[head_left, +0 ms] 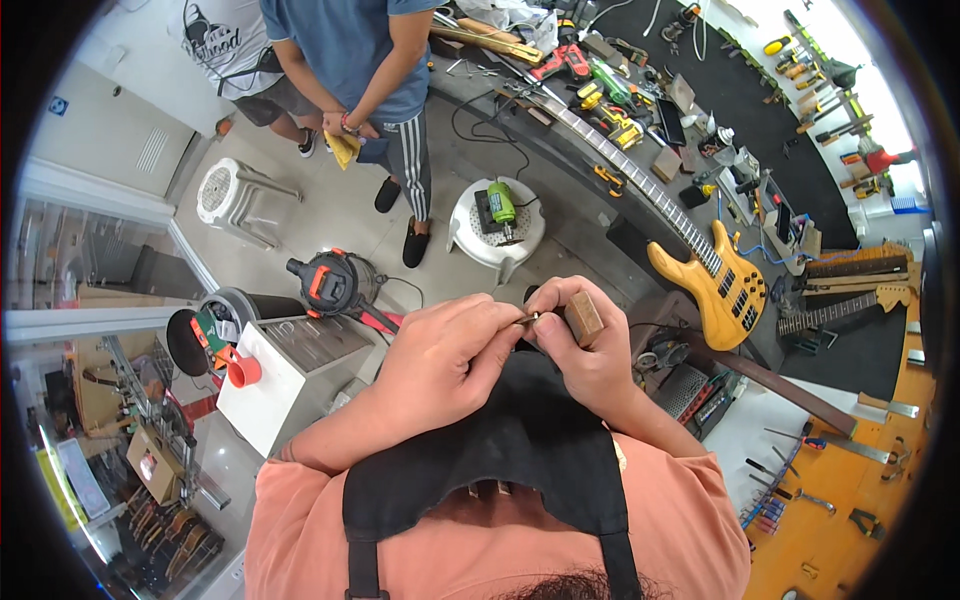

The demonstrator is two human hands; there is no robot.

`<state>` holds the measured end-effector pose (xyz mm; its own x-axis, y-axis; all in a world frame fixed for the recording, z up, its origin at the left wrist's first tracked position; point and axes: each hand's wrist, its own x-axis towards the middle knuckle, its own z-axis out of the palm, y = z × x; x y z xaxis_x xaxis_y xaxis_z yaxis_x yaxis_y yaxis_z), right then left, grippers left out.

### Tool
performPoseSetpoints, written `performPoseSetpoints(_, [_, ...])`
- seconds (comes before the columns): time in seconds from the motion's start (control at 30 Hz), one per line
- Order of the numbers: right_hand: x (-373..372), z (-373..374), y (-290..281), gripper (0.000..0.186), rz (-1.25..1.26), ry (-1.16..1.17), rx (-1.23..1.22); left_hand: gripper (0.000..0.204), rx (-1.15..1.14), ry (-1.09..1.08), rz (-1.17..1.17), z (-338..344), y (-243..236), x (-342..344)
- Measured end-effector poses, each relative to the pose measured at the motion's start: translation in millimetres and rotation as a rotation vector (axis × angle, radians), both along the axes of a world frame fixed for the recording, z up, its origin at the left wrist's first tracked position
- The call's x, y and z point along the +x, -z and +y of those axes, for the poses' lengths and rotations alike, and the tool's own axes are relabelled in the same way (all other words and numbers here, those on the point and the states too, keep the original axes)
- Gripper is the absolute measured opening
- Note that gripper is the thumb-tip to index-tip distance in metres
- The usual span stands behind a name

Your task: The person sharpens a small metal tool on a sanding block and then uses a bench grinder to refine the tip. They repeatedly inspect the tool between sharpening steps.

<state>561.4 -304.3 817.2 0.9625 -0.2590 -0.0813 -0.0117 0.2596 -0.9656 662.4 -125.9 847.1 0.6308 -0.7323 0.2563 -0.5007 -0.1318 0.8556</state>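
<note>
My two hands meet in front of my black apron (470,450). The fingers of my left hand (445,345) are closed in a pinch at one side of a small shiny piece (527,319), too small to name. On its other side, the thumb and forefinger of my right hand (595,370) press together close to it. A brown rectangular block (585,318), like wood, is also held in my right hand, standing up between the fingers. The fingertips hide most of the small piece.
To the right, a yellow electric bass guitar (708,297) rests along a dark bench crowded with power drills (565,64). A green power tool (502,205) sits on a white stool (470,240). Two people stand ahead. At left are a white cabinet (255,400) and a vacuum cleaner (335,280).
</note>
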Motion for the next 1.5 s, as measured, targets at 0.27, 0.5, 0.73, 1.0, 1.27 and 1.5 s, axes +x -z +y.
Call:
performPoseSetpoints(0.27, [3, -8, 3, 0.010, -0.107, 0.009, -0.235, 0.012, -0.081, 0.028, 0.695, 2, -1, -3])
performPoseSetpoints(0.5, [4, -12, -1, 0.010, -0.014, -0.098, -0.347, 0.013, -0.127, -0.031, 0.786, 2, 19, -12])
performPoseSetpoints(0.73, [-30, -50, 7, 0.014, 0.089, 0.082, -0.401, 0.008, -0.019, 0.029, 0.026, -35, 22, 10])
performPoseSetpoints(1.0, [-74, -56, 143, 0.034, 0.260, 0.386, -0.467, 0.003, -0.054, 0.014, 0.226, -67, 73, 41])
performPoseSetpoints(1.27, [-243, 39, 286, 0.043, 0.897, 0.805, -0.185, 0.015, 0.662, 0.487, 0.686, -175, 263, 15])
performPoseSetpoints(1.5, [-369, 181, 356, 0.035, 1.385, 0.985, 0.035, 0.018, 1.061, 0.864, 0.733, -238, 464, -174])
